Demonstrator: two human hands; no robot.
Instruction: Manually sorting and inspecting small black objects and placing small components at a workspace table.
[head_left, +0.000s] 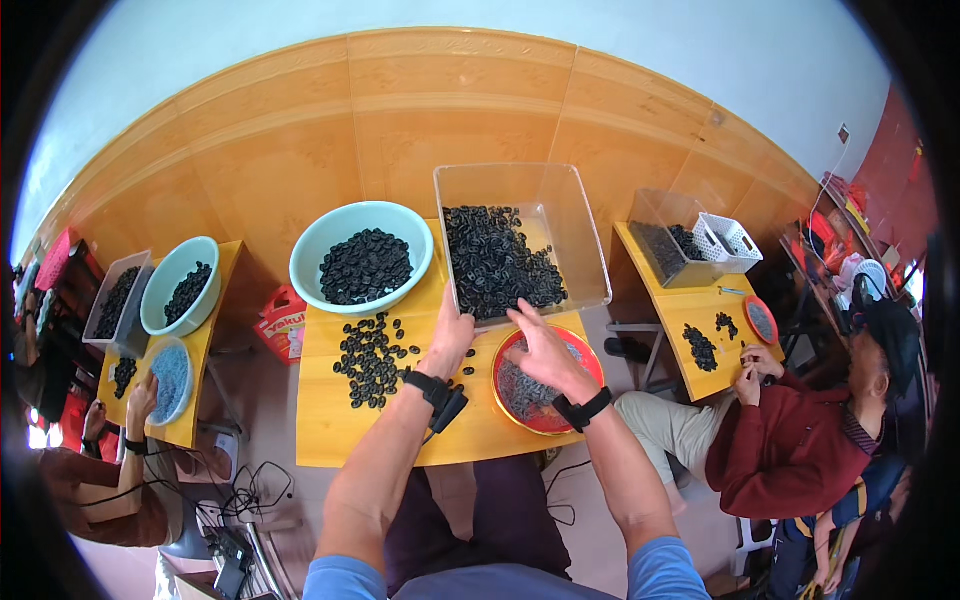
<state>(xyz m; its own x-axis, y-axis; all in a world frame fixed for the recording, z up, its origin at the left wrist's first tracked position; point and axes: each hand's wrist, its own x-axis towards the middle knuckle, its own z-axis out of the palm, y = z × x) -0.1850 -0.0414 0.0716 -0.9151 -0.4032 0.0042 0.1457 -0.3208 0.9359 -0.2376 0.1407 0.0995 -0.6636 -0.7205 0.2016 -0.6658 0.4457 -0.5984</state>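
Note:
A clear plastic bin [588, 230] stands at the far side of my yellow table, partly filled with small black ring-shaped pieces [495, 255]. My left hand [452, 335] is closed on the bin's near left edge. Along the near edge, my right hand [543, 348] touches the bin with its fingertips, fingers and thumb apart. Beneath that hand lies a red-rimmed round tray [590, 395] of small greyish pieces, partly covered. Left of my left hand, black oval pieces [372, 365] are scattered on the tabletop. Behind them sits a light green basin [310, 262] of similar black pieces.
At the right table [668, 310], a person in a dark red top [800, 450] handles small pieces near a white basket [728, 240]. Another person's hand [140, 400] works at the left table beside a bowl of blue pieces [170, 380]. Cables [245, 497] lie on the floor.

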